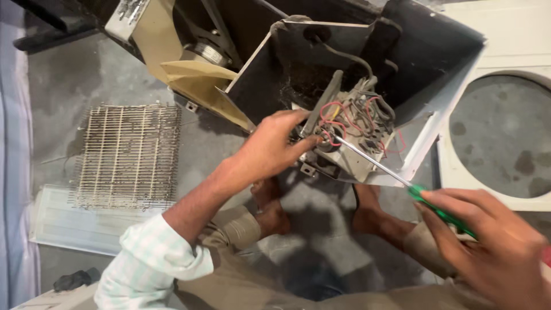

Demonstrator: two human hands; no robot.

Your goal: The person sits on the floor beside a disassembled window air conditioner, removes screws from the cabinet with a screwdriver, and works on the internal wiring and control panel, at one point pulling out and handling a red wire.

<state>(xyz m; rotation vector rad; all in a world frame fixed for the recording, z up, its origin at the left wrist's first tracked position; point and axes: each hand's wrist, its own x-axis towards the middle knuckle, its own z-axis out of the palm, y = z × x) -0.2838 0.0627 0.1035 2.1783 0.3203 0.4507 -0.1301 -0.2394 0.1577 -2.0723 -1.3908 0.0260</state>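
My left hand (pixel 274 146) grips the edge of a dirty electrical box (pixel 350 129) full of red and grey wires, fingers at its left side. My right hand (pixel 488 241) holds a screwdriver (pixel 402 178) by its green handle. The long metal shaft runs up-left, with its tip at the wiring near my left fingertips. The box belongs to a dismantled black and white appliance housing (pixel 425 69) that lies tilted on the floor in front of me.
A beige fan blade (pixel 189 69) and motor sit inside the housing at upper left. A dusty finned coil (pixel 129 155) lies on a white panel (pixel 74 221) at left. A white panel with a round opening (pixel 499 138) lies at right. My bare feet rest below the box.
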